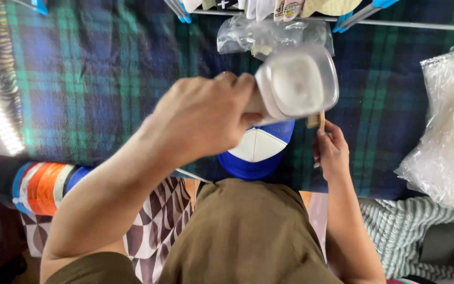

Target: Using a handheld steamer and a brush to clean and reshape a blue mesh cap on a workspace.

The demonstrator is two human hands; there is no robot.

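Here we hold a clear plastic tub (298, 84) in our left hand (200, 118), fingers wrapped shut on its side, directly above the blue-and-white cap (258, 150). Our right hand (331, 150), right of the cap, pinches a small wooden brush (317, 121).

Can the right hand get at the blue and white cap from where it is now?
Probably yes: the right hand sits just beside the blue and white cap, nothing between them, but its fingers already grip a small brush.
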